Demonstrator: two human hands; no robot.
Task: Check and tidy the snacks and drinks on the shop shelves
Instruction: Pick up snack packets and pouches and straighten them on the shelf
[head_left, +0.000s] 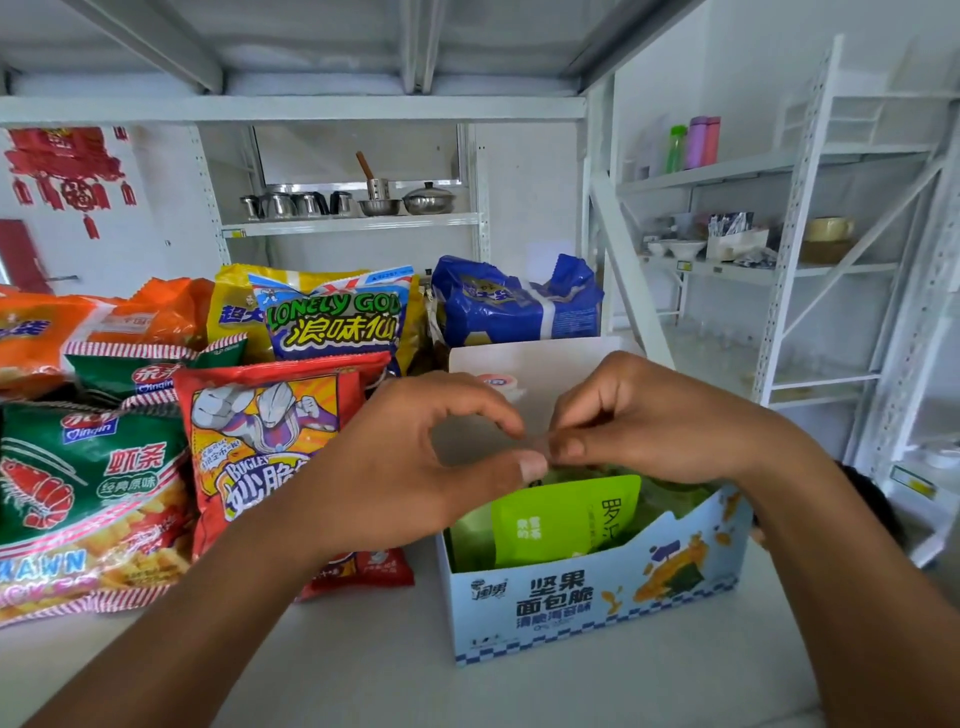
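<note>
A light blue display box (571, 597) stands on the shelf with its white lid flap (545, 358) raised behind. Green packets (561, 519) stand inside it. My left hand (415, 467) and my right hand (649, 421) meet just above the box. Between their thumbs and forefingers they pinch a small clear scrap (539, 444); what it is cannot be made out. Left of the box lie a red Bugles bag (270, 431) and a green prawn-cracker bag (83, 483). Behind them are a Lonely God bag (332, 317), orange bags (52, 327) and a blue bag (498, 306).
The white shelf board (363, 665) runs in front of the box. A rack behind holds steel pots and kettles (363, 202). White racks at the right carry coloured bottles (696, 140) and bowls (680, 247). The shelf above hangs low overhead.
</note>
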